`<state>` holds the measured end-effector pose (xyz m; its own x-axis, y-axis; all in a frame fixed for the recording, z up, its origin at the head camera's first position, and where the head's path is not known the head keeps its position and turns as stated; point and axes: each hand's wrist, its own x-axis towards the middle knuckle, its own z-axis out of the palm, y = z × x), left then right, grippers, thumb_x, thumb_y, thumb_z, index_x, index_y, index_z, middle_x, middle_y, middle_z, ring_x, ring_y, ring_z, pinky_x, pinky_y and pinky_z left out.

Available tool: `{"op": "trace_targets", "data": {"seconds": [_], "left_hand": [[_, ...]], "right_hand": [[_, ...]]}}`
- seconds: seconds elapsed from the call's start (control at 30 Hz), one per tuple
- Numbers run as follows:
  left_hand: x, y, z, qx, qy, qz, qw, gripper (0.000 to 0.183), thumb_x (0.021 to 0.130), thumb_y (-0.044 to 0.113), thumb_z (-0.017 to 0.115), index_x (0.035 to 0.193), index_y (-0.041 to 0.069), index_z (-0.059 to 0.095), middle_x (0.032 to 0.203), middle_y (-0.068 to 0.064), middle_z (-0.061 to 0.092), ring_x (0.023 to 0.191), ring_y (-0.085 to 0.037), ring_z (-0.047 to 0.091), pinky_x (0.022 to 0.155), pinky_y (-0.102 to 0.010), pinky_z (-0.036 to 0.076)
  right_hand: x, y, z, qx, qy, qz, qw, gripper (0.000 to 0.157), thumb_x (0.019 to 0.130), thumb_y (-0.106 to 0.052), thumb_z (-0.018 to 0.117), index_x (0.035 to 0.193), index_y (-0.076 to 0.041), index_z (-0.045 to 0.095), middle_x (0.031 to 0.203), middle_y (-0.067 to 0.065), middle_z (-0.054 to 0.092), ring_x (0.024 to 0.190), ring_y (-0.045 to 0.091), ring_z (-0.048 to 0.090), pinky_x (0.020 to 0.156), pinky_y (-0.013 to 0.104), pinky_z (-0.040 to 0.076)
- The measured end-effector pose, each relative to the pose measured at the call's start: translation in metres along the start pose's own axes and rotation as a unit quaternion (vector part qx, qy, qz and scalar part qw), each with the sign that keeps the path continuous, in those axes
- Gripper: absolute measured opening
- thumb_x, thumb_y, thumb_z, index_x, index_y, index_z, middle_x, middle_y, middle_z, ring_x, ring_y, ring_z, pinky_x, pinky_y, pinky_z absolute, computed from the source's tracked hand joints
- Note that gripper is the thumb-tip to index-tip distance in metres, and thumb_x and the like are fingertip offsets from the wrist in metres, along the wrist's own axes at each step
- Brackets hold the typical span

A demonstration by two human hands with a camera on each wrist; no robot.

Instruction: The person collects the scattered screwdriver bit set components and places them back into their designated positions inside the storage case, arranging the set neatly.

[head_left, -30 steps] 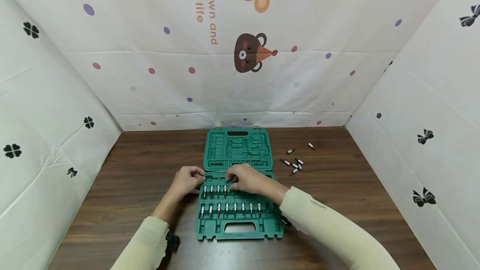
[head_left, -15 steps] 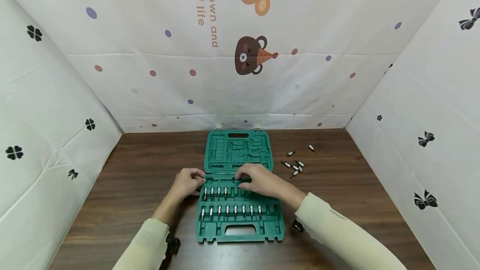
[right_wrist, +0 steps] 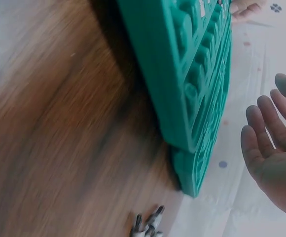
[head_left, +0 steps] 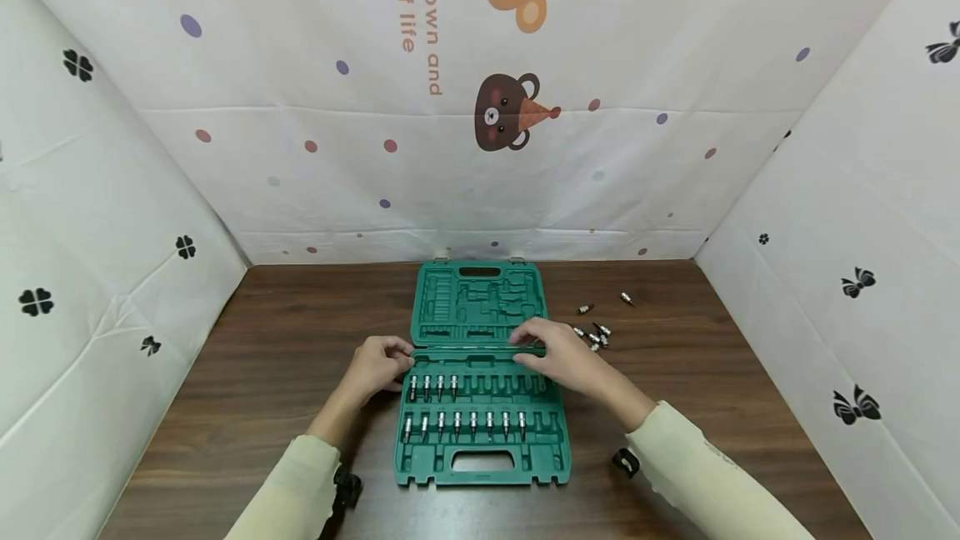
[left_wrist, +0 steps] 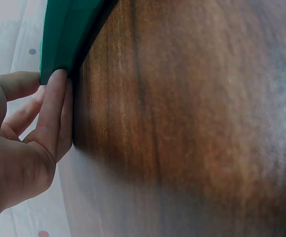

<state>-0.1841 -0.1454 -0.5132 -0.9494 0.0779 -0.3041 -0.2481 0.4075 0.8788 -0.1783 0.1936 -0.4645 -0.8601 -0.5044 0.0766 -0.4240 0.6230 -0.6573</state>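
A green plastic socket-set case (head_left: 553,467) lies unfolded on the table, its lid (head_left: 480,307) toward the wall. Metal bit sockets stand in two rows in the near half: a full-looking front row (head_left: 473,423) and a shorter back row (head_left: 440,388) at the left. My left hand (head_left: 378,363) grips the case's left edge near the hinge, thumb and fingers on its corner in the left wrist view. Above the right part of the hinge hovers my right hand (head_left: 566,357), fingers loosely spread and holding nothing, apart from the case in the right wrist view.
Several loose bit sockets (head_left: 594,339) lie on the brown wooden table (head_left: 315,307) right of the lid, partly behind my right hand. A white patterned sheet (head_left: 412,182) stands behind and at both sides. Several slots at the back row's right hold no sockets.
My right hand has moved right across the case, from beside the back row of sockets toward the loose ones. The left hand stays on the case's edge.
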Motion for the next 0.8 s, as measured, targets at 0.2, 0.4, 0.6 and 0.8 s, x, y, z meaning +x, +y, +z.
{"op": "trace_targets", "data": {"seconds": [0.2, 0.4, 0.6, 0.8], "left_hand": [[0.001, 0.000, 0.000, 0.004, 0.003, -0.003, 1.0000, 0.017, 0.099, 0.005, 0.066, 0.115, 0.002, 0.073, 0.092, -0.010, 0.065, 0.080, -0.019, 0.068, 0.066, -0.038, 0.065], [0.002, -0.001, 0.001, 0.003, 0.004, -0.001, 1.0000, 0.017, 0.099, 0.005, 0.066, 0.114, 0.002, 0.073, 0.092, -0.010, 0.065, 0.081, -0.019, 0.067, 0.066, -0.038, 0.065], [0.003, -0.003, 0.001, -0.002, 0.004, 0.002, 1.0000, 0.017, 0.099, 0.004, 0.065, 0.114, 0.002, 0.073, 0.090, -0.009, 0.064, 0.080, -0.020, 0.067, 0.066, -0.038, 0.065], [0.003, -0.004, 0.001, -0.003, 0.007, 0.002, 1.0000, 0.016, 0.099, 0.004, 0.066, 0.112, 0.002, 0.074, 0.089, -0.009, 0.063, 0.079, -0.019, 0.066, 0.065, -0.038, 0.065]], "right_hand": [[-0.010, 0.016, -0.011, 0.019, 0.035, 0.011, 0.999, 0.028, 0.098, -0.017, 0.074, 0.124, -0.011, 0.069, 0.121, 0.007, 0.070, 0.109, 0.026, 0.068, 0.090, 0.043, 0.060], [-0.023, 0.033, -0.024, 0.044, 0.071, 0.044, 0.996, 0.028, 0.099, -0.019, 0.073, 0.126, -0.015, 0.068, 0.122, 0.008, 0.071, 0.109, 0.023, 0.069, 0.090, 0.035, 0.061], [-0.030, 0.054, -0.036, 0.017, 0.122, 0.060, 0.991, 0.029, 0.098, -0.020, 0.074, 0.126, -0.017, 0.068, 0.118, 0.007, 0.071, 0.102, 0.019, 0.068, 0.082, 0.030, 0.060], [-0.035, 0.075, -0.046, -0.002, 0.149, 0.080, 0.986, 0.033, 0.096, -0.017, 0.076, 0.127, -0.012, 0.066, 0.118, 0.008, 0.070, 0.106, 0.026, 0.068, 0.088, 0.046, 0.061]]}}
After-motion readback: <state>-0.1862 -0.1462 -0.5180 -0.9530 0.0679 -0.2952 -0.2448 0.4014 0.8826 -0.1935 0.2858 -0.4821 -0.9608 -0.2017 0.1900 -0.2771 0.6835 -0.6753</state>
